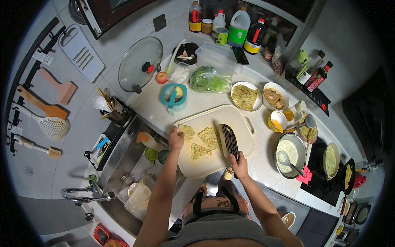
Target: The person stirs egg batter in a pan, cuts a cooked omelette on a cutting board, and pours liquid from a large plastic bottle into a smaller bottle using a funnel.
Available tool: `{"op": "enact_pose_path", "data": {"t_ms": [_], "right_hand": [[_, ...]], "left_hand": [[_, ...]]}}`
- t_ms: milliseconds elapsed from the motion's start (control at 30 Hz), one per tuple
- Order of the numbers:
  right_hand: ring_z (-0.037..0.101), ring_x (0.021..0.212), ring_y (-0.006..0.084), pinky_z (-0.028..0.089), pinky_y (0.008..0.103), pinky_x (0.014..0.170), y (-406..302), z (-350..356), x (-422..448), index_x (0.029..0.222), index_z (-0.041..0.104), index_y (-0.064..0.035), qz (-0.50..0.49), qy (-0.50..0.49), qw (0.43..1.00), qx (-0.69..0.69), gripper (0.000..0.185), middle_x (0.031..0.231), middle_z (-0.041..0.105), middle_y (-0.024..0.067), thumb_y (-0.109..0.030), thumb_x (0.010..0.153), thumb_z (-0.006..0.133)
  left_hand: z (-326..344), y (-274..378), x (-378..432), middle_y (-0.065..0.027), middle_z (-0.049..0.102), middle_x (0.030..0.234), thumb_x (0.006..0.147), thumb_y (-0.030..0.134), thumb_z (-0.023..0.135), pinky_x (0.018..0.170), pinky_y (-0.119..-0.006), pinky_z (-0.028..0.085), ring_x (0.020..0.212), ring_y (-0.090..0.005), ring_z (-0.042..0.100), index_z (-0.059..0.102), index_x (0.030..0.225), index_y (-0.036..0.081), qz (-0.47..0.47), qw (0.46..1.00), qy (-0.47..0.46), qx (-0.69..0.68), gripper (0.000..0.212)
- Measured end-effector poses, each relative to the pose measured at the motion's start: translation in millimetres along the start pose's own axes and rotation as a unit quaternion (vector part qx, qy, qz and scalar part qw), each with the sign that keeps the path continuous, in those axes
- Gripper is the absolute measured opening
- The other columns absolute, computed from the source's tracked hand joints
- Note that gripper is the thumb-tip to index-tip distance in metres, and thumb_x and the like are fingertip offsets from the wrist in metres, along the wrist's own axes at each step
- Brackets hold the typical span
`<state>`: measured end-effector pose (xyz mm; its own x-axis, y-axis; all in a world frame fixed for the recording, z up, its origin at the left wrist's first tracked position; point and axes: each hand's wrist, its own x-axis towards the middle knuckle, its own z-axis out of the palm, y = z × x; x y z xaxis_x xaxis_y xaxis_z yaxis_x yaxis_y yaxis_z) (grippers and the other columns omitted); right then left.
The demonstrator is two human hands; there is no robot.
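Note:
My right hand (239, 165) grips the handle of a broad kitchen cleaver (228, 140) with a dark, streaked blade, held over the right part of a cream plastic cutting board (196, 166). Several cut pieces of green-flecked pancake (207, 138) lie on the board, one partly hidden by the blade. At the board's left edge, my left hand (176, 139) has its fingertips at a small, clear, flat-looking thing over the leftmost pancake piece (187, 131); whether the fingers hold it I cannot tell. A plate of folded pancake (246, 96) stands beyond the board.
The steel sink (123, 163) with dishes is at the left. Behind the board are a teal-lidded container (173, 97) and bagged greens (210, 79). To the right stand a bowl of batter with a ladle (288, 154), a yellow bowl (277, 120), and pans (331, 160) on the black cooktop.

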<state>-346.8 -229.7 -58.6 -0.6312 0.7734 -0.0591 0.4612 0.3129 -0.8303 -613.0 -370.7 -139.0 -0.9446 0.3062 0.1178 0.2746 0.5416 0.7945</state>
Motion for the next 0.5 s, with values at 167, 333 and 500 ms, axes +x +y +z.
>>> {"op": "enact_pose_path", "data": {"t_ms": [167,333,500], "right_hand": [[0.041,0.041,0.0101,0.033,0.0273,0.038,12,-12,-9,0.080,0.045,0.0006,0.050,0.052,0.996,0.049,0.026,0.049,0.044,0.0054,-0.023,0.083,0.056],[0.039,0.033,0.0101,0.031,0.0264,0.031,27,-15,-13,0.079,0.044,-0.0008,0.115,0.044,0.983,0.136,0.023,0.048,0.043,0.0029,-0.020,0.084,0.054],[0.038,0.032,0.0094,0.030,0.0254,0.029,29,-23,-15,0.077,0.042,-0.0018,0.124,0.058,0.979,0.151,0.022,0.047,0.042,0.0018,-0.019,0.085,0.054]], "left_hand": [[30,27,-15,-0.0136,0.060,0.084,0.070,0.019,0.065,0.063,-0.038,0.047,0.076,-0.0297,0.058,0.060,0.088,0.006,0.071,0.986,-0.148,0.012,0.023],[49,76,-32,-0.0113,0.056,0.104,0.069,0.022,0.067,0.065,-0.039,0.047,0.085,-0.0301,0.056,0.059,0.088,0.008,0.079,0.962,-0.169,0.202,0.025],[53,78,-22,-0.0122,0.060,0.085,0.071,0.017,0.066,0.060,-0.038,0.046,0.073,-0.0274,0.058,0.055,0.091,0.005,0.152,0.967,-0.190,0.080,0.026]]}}
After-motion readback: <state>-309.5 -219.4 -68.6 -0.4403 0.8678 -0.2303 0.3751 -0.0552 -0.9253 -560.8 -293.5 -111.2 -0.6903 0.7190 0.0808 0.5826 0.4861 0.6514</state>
